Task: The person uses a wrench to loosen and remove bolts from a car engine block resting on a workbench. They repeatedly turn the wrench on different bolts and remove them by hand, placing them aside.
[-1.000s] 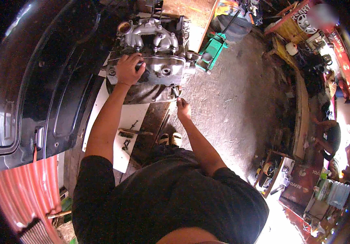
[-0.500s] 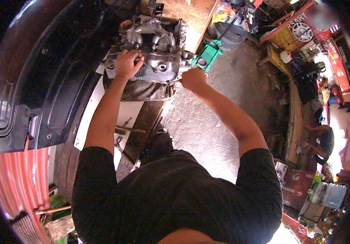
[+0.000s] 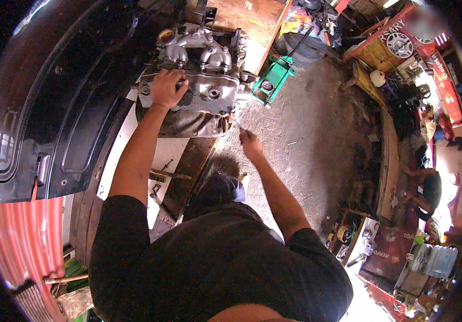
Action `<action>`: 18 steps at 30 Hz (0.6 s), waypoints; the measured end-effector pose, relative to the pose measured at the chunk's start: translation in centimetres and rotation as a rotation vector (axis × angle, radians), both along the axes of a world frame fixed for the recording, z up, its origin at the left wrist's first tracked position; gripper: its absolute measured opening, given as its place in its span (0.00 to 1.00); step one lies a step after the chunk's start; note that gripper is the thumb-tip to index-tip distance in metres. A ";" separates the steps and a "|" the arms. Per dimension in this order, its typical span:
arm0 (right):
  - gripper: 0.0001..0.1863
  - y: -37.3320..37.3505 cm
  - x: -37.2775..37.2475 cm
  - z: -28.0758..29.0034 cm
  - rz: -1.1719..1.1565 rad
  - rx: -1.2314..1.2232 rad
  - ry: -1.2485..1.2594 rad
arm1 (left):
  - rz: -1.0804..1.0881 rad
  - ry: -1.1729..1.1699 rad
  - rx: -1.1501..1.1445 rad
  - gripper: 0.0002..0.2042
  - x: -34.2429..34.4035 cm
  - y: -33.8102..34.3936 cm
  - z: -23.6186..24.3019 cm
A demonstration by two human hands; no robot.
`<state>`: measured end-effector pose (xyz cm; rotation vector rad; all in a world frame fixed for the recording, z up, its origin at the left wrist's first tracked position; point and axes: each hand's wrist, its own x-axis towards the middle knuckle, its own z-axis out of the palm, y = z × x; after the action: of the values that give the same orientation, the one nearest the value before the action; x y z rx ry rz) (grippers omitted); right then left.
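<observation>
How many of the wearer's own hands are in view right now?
2. The left hand rests on the engine; the right hand is off the engine's near right corner, apparently gripping a thin, blurred tool. Some fingers are hidden.

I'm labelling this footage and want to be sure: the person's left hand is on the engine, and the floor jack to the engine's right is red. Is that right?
Not quite: the floor jack is green, not red, as the head view shows. The rest holds: the left hand is on the engine, with the jack to the engine's right.
</observation>
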<state>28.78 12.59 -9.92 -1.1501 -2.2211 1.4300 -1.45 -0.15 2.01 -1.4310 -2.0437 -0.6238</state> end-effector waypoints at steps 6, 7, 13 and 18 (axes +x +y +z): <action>0.23 -4.8 -2.2 -3.4 -0.094 -0.144 0.063 | -0.012 -0.022 0.023 0.16 -0.3 -0.1 -0.8; 0.23 -5.1 -2.4 -4.0 -0.108 -0.137 0.054 | -0.003 -0.039 0.013 0.16 -0.2 -0.3 -1.1; 0.22 -5.5 -2.8 -2.5 -0.105 -0.114 0.064 | -0.013 -0.087 -0.026 0.15 0.1 0.0 0.1; 0.23 -6.0 -3.8 -2.7 -0.179 -0.126 0.172 | -0.030 -0.016 0.029 0.16 0.0 -0.1 0.0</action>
<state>24.98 6.57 -12.66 -1.1834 -1.8864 1.5475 -1.45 -0.27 2.01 -1.4470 -2.0202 -0.6770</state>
